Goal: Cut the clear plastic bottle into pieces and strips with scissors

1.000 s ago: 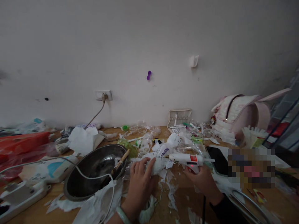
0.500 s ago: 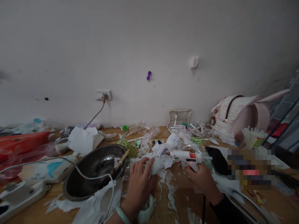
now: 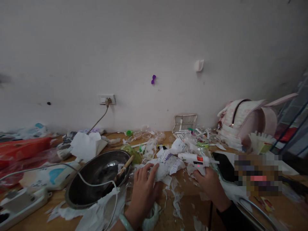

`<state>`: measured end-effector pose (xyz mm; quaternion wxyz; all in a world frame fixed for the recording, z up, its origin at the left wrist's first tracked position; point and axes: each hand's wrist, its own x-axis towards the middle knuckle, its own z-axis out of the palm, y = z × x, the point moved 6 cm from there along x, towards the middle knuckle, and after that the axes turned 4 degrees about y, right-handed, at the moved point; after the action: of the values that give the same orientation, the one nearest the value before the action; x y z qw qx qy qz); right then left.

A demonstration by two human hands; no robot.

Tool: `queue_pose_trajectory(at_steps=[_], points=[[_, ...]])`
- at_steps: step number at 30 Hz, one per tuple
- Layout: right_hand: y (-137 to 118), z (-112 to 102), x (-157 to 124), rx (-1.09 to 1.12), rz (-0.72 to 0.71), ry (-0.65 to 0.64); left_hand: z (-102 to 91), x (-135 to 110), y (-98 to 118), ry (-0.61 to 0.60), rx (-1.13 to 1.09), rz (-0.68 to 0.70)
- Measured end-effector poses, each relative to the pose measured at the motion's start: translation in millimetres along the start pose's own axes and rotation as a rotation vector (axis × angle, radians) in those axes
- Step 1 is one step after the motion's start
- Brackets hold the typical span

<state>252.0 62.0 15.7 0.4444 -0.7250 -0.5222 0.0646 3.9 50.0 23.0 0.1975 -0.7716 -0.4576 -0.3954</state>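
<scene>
My right hand (image 3: 213,186) is closed round the handle of a white hot glue gun (image 3: 192,158) with an orange-red patch and a lit red light. A glue stick pokes out of its rear, and its nozzle points left. My left hand (image 3: 143,186) has bent fingers and a thumb against crumpled white paper (image 3: 163,170), gripping its left edge; the fingertips are partly hidden. Purple writing marks a piece of that paper. The glue gun's nozzle is just right of the paper. A white cup-like piece (image 3: 178,145) lies behind them.
A dark metal basin (image 3: 79,192) with a wooden-handled brush (image 3: 125,165) stands at left. A white cable (image 3: 96,184) crosses it, beside a power strip (image 3: 24,203). Right are a phone (image 3: 225,166) and a pink backpack (image 3: 250,118). Paper and plastic scraps litter the table.
My right hand has drawn the glue gun slightly right, away from the paper. My left hand stays at the paper almost unmoved.
</scene>
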Motion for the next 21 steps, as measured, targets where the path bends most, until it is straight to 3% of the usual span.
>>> queue_pose_trajectory(at_steps=[7,21], points=[[-5.7,-7.1,1.3,0.080,0.033,0.018,1.3,-1.1,-0.1,-0.022,-0.004,0.001],[-14.7,5.8,-12.6,0.162,-0.148,-0.111,-4.6,0.7,7.1,0.028,-0.024,0.043]])
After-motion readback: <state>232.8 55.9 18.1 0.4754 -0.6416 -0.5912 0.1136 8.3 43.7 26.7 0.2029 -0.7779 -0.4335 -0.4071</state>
